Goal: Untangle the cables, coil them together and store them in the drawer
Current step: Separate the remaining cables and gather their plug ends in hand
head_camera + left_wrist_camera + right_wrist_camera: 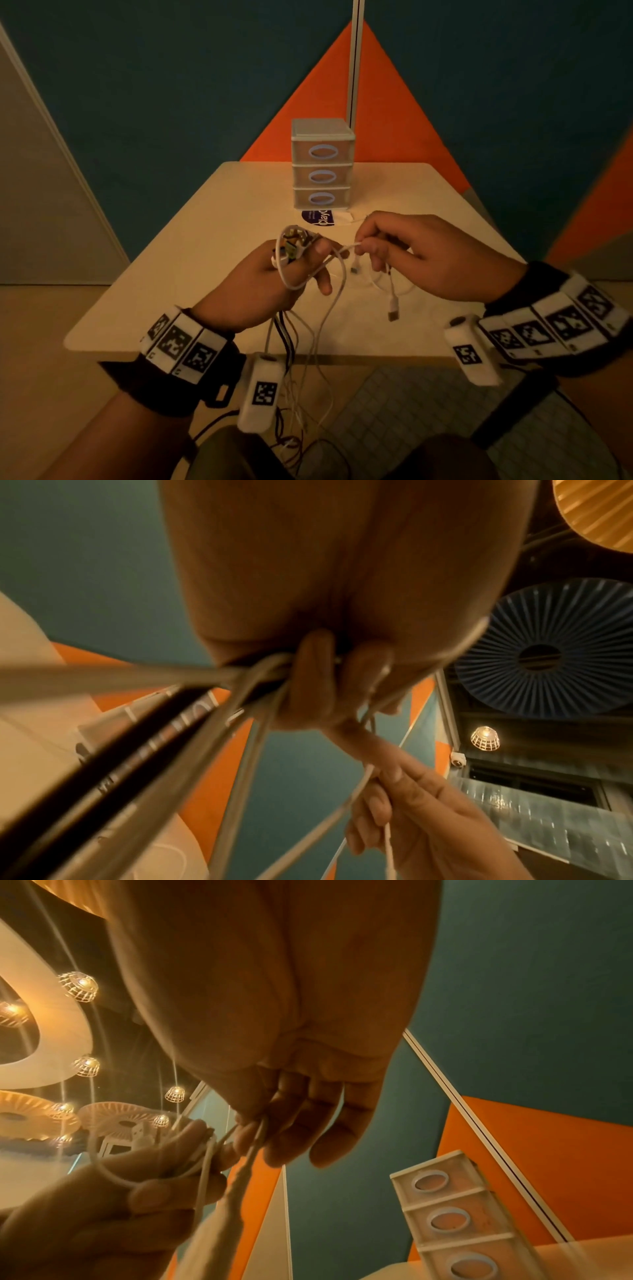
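Observation:
My left hand (274, 284) (137, 1199) grips a bundle of white and black cables (291, 253) above the table's near half; the loose ends hang below the hand past the table edge (294, 346). My right hand (404, 253) (411, 813) pinches one white cable (346, 248) between thumb and forefinger, close to the left hand. A white USB plug (394, 308) dangles under the right hand. In the left wrist view the curled left fingers (315, 680) clamp the cable bundle (205, 696). The right wrist view shows the right fingers (301, 1123) pinching the white cable (255, 1139).
A small three-drawer unit (322, 164) (455, 1221) with oval handles stands at the far middle of the beige table (205, 240), all drawers closed. A blue and white label (323, 217) lies in front of it. Blue and orange walls stand behind.

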Motion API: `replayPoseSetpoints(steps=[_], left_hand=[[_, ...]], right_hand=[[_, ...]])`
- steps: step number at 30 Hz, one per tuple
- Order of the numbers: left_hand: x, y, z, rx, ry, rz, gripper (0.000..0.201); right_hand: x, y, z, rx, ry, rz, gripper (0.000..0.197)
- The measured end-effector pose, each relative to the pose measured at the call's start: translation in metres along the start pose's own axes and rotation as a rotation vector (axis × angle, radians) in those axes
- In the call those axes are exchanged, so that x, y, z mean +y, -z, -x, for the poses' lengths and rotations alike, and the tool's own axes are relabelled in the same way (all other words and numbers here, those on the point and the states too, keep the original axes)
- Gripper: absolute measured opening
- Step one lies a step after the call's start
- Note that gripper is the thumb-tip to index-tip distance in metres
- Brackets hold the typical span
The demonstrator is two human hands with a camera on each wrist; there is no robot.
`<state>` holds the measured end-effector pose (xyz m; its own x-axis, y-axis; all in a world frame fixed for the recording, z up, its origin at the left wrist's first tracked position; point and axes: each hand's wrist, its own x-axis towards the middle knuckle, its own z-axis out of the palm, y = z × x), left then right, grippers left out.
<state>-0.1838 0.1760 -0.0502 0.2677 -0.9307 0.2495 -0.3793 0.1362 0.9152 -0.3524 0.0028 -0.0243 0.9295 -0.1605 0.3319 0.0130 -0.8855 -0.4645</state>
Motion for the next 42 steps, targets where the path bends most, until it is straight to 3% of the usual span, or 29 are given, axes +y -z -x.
replayPoseSetpoints(steps=[11, 15, 19, 22, 25, 29, 31, 36, 39, 42], left_hand=[[-0.005, 0.0, -0.002, 0.296, 0.008, 0.074, 0.029], [-0.003, -0.004, -0.004, 0.296, -0.057, 0.004, 0.026], [0.0, -0.01, -0.009, 0.247, -0.059, -0.057, 0.025], [0.002, -0.011, -0.013, 0.206, -0.093, -0.122, 0.021], [-0.002, -0.006, -0.016, 0.215, -0.105, -0.23, 0.015], [-0.008, -0.005, -0.015, 0.274, -0.133, -0.187, 0.014], [-0.01, -0.008, -0.015, 0.255, -0.14, -0.167, 0.011], [-0.009, -0.013, -0.015, 0.237, -0.094, -0.137, 0.016], [-0.011, -0.009, -0.013, 0.218, 0.042, -0.206, 0.025], [-0.014, -0.007, -0.01, 0.118, 0.06, -0.277, 0.036]], right_hand=[[0.016, 0.007, 0.015, 0.017, -0.126, -0.042, 0.014], [0.016, 0.0, 0.016, -0.006, -0.118, -0.028, 0.014], [0.011, -0.007, 0.004, 0.131, -0.052, 0.046, 0.014], [0.006, -0.017, -0.006, 0.087, -0.038, 0.015, 0.012], [0.004, -0.026, -0.009, 0.021, -0.118, -0.144, 0.011], [-0.001, -0.031, -0.005, -0.091, -0.224, -0.538, 0.017], [-0.003, -0.035, -0.004, -0.098, -0.24, -0.605, 0.015], [0.001, -0.041, -0.007, 0.033, -0.259, -0.566, 0.01], [0.006, -0.036, -0.005, 0.157, -0.28, -0.694, 0.01], [0.009, -0.034, -0.006, 0.292, -0.302, -0.879, 0.015]])
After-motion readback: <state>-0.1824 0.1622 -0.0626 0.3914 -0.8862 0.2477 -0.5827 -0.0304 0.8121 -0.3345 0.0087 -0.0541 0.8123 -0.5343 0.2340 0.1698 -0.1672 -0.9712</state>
